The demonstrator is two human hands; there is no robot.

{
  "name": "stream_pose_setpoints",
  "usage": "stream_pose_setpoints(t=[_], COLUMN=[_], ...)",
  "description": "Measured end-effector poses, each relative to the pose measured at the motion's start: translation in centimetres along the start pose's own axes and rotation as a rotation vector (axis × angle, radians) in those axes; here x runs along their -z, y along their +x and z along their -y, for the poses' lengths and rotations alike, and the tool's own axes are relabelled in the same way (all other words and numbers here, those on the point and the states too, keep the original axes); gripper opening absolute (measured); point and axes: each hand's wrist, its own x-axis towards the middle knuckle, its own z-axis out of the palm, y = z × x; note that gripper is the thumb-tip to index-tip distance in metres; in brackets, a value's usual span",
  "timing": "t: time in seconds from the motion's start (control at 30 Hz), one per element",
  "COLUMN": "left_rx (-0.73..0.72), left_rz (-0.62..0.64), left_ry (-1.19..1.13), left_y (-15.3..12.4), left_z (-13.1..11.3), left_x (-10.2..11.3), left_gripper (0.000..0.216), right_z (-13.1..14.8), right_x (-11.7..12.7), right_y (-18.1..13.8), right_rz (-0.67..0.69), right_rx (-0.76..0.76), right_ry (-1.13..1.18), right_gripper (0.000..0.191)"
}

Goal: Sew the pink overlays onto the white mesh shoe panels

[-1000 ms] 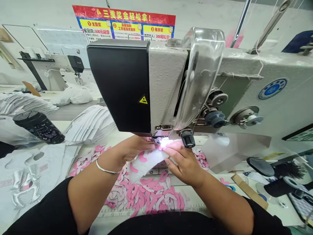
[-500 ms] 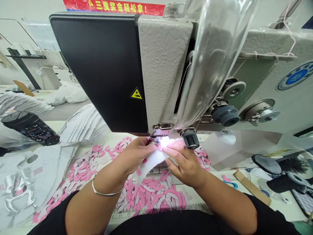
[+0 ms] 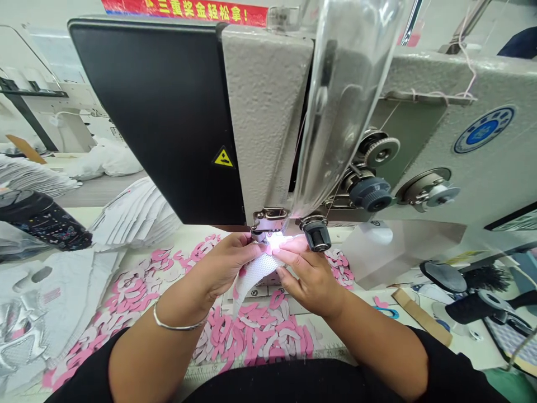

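Observation:
A white perforated mesh fabric piece [image 3: 255,275] lies under the presser foot [image 3: 265,223] of a grey-and-black industrial sewing machine [image 3: 264,112]. My left hand [image 3: 224,266] pinches its near edge from the left, close to the lit needle area. My right hand [image 3: 308,277] holds the same piece from the right, with its fingertips beside the foot. A clear plastic guard [image 3: 346,95] hangs in front of the machine head. Many loose pink-and-white foam crescents [image 3: 255,336] lie on the table beneath my wrists.
To the left are a black patterned bottle [image 3: 46,226], a stack of white cut pieces [image 3: 134,218] and a silver-printed sheet [image 3: 25,330]. On the right are a clear plastic panel [image 3: 398,252], a cardboard strip [image 3: 419,316] and a black-handled tool [image 3: 474,305].
The view has moved closer and lower, so the machine head looks larger. Both hands stay at the presser foot on the mesh, and a pink shape on the mesh no longer shows.

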Motion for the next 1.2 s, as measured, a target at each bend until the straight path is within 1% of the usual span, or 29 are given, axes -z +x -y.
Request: stream_pose_setpoints(t=[0.13,0.37,0.5,0.53,0.57,0.6,0.63,0.67,0.7,0.73,0.77,0.8,0.83,0.9,0.93,1.0,1.13,1.2], left_rx=[-0.037,-0.054,-0.071,-0.081,-0.100,-0.143,-0.218,-0.329,-0.470,-0.625,-0.774,-0.897,-0.984,-1.062,-1.069,-1.067,-1.061,-1.053], left_rz=[0.023,0.079,0.044,0.019,-0.034,-0.123,-0.239,-0.366,-0.483,-0.567,-0.595,-0.580,-0.543,-0.475,-0.458,-0.464,-0.475,-0.476], left_ry=[-0.023,-0.036,-0.016,0.010,0.058,0.129,0.230,0.359,0.503,0.646,0.782,0.906,1.018,1.180,1.230,1.261,1.265,1.268], left_y=[0.0,0.2,0.3,0.1,-0.2,-0.5,-1.0,-1.5,-2.0,-2.6,-3.0,-3.4,-3.7,-3.9,-3.9,-3.7,-3.5,-3.4], left_z=[0.3,0.8,0.8,0.8,0.8,0.9,1.1,1.3,1.5,1.8,2.1,2.4,2.7,3.1,3.2,3.3,3.4,3.4], left_x=[0.1,0.4,0.2,0.1,0.0,-0.2,-0.3,-0.5,-0.7,-0.9,-1.2,-1.4,-1.6,-1.8,-1.9,-2.0,-2.0,-2.1], left_gripper=[0.005,0.005,0.009,0.010,0.012,0.015,0.018,0.019,0.019,0.018,0.018,0.019,0.022,0.029,0.031,0.030,0.028,0.028], right_z=[0.0,-0.1,-0.3,-0.3,-0.3,-0.3,-0.3,-0.3,-0.3,-0.3,-0.4,-0.4,-0.4,-0.5,-0.5,-0.8,-1.6,-2.1], right_x=[0.0,0.0,-0.1,-0.1,-0.1,-0.1,-0.1,-0.2,-0.2,-0.2,-0.3,-0.3,-0.4,-0.4,-0.3,-0.1,0.7,1.1], right_y=[0.0,0.0,0.0,0.0,-0.1,-0.1,-0.1,-0.1,-0.2,-0.2,-0.2,-0.3,-0.3,-0.3,-0.3,-0.3,-0.3,-0.2], right_rz=[0.005,-0.006,-0.002,-0.002,-0.005,-0.010,-0.018,-0.027,-0.035,-0.040,-0.044,-0.046,-0.050,-0.055,-0.055,-0.052,-0.045,-0.014], right_rx=[0.004,0.025,0.009,0.008,0.011,0.016,0.022,0.030,0.037,0.044,0.048,0.053,0.058,0.067,0.072,0.067,-0.022,-0.048], right_ry=[0.003,-0.008,-0.003,-0.002,-0.003,-0.004,-0.005,-0.004,-0.003,-0.003,-0.005,-0.007,-0.010,-0.010,-0.006,0.003,-0.025,-0.053], right_gripper=[0.030,0.032,0.034,0.035,0.035,0.036,0.037,0.039,0.040,0.041,0.042,0.042,0.041,0.040,0.039,0.037,0.033,0.034])
